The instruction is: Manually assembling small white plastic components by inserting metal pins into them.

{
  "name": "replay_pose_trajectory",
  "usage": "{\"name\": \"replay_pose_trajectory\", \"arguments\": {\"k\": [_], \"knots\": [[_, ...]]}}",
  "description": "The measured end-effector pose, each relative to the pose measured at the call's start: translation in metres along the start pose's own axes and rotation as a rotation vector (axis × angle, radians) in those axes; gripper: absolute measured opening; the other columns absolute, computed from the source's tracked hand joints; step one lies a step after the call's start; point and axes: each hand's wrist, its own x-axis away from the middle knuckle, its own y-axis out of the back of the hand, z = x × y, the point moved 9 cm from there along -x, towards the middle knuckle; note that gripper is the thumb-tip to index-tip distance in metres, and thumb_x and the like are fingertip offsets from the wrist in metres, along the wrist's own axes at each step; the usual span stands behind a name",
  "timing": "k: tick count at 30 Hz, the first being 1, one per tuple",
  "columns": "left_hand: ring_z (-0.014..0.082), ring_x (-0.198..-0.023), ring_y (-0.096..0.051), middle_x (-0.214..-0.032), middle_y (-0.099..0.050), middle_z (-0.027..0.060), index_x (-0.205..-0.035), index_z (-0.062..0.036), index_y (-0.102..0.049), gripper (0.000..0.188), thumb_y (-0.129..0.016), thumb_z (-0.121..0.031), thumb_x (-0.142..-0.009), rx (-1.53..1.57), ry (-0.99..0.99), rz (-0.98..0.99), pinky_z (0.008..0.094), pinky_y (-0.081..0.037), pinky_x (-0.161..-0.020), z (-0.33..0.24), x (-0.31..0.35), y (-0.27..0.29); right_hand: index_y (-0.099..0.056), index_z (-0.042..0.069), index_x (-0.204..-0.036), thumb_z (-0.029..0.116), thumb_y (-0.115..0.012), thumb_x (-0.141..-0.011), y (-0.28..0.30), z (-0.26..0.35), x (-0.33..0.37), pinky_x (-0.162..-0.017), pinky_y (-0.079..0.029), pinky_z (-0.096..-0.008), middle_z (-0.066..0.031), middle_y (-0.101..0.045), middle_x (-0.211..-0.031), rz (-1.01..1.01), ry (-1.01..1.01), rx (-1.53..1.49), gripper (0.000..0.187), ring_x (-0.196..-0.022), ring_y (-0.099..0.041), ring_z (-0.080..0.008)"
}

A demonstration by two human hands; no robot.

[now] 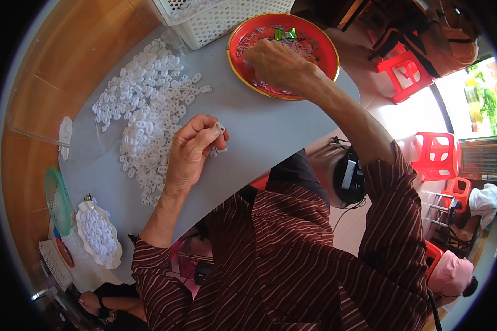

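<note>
My left hand (190, 149) is closed over the grey table, its thumb and fingers pinching a small white plastic piece (221, 128). More of these small white pieces show under its curled fingers. Beside it, on the left, spreads a large pile of white oval plastic pieces (149, 124) with holes in them. My right hand (276, 63) reaches into a red bowl (331, 52) with a yellow rim. Its fingers are curled down among small thin pale pieces, and whatever they grip is hidden. A shiny green wrapper (285, 35) lies in the bowl near that hand.
Behind the pile stands a white perforated basket (221, 25). A white scalloped dish (115, 258) of white pieces and a green mesh basket (61, 201) are at the left. Another person's arm (121, 304) shows at the lower left. Red stools (436, 157) stand on the floor at right.
</note>
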Motion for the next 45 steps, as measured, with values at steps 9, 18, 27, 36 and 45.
{"name": "replay_pose_trajectory", "arguments": {"k": [9,18,27,36,45], "knots": [[0.0118,-0.073,-0.057,-0.069,-0.058,0.0034,-0.090,-0.0033,-0.059,0.008,-0.055,-0.010,-0.087,-0.004,-0.010,-0.066,0.0242,-0.045,-0.072,0.001,0.000,0.008,-0.063,-0.003,-0.081,0.005,-0.063,-0.072,0.030,-0.003,0.016,-0.061,-0.050,-0.0337,-0.0157,-0.064,-0.070,-0.092,-0.061,-0.398,0.012,-0.063,-0.063,-0.0260],[0.0054,-0.066,-0.054,-0.071,-0.060,0.0006,-0.085,-0.0028,-0.060,0.010,-0.056,-0.011,-0.086,-0.091,-0.050,-0.124,0.0189,-0.042,-0.061,0.002,-0.001,0.013,-0.062,-0.001,-0.088,0.002,-0.061,-0.079,-0.004,0.062,0.073,-0.063,-0.049,-0.0260,-0.0077,-0.063,-0.070,-0.092,-0.211,-0.964,0.010,-0.068,-0.062,-0.0116],[0.0044,-0.065,-0.052,-0.070,-0.059,-0.0005,-0.083,-0.0025,-0.059,0.014,-0.055,-0.014,-0.089,-0.259,-0.126,-0.090,0.0201,-0.045,-0.062,-0.006,0.002,0.006,-0.051,0.000,-0.108,-0.001,-0.059,-0.086,-0.026,0.061,0.065,-0.075,-0.048,-0.0231,-0.0042,-0.062,-0.089,-0.207,-0.263,-1.449,0.023,-0.081,-0.058,-0.0087],[0.0035,-0.065,-0.050,-0.069,-0.056,-0.0021,-0.084,-0.0017,-0.058,0.015,-0.055,-0.015,-0.090,-0.389,-0.113,-0.099,0.0213,-0.046,-0.061,-0.010,0.006,0.002,-0.050,0.001,-0.109,0.003,-0.063,-0.085,-0.031,0.063,0.067,-0.073,-0.047,-0.0225,-0.0040,-0.062,-0.084,-0.244,-0.303,-1.486,0.027,-0.078,-0.056,-0.0078],[0.0034,-0.063,-0.047,-0.068,-0.055,-0.0022,-0.084,-0.0014,-0.058,0.015,-0.054,-0.015,-0.089,-0.406,-0.171,-0.116,0.0201,-0.042,-0.059,-0.012,0.007,0.002,-0.050,0.002,-0.108,0.005,-0.065,-0.084,-0.031,0.061,0.070,-0.070,-0.046,-0.0229,-0.0039,-0.063,-0.081,-0.326,-0.340,-1.466,0.029,-0.077,-0.057,-0.0080]]}}
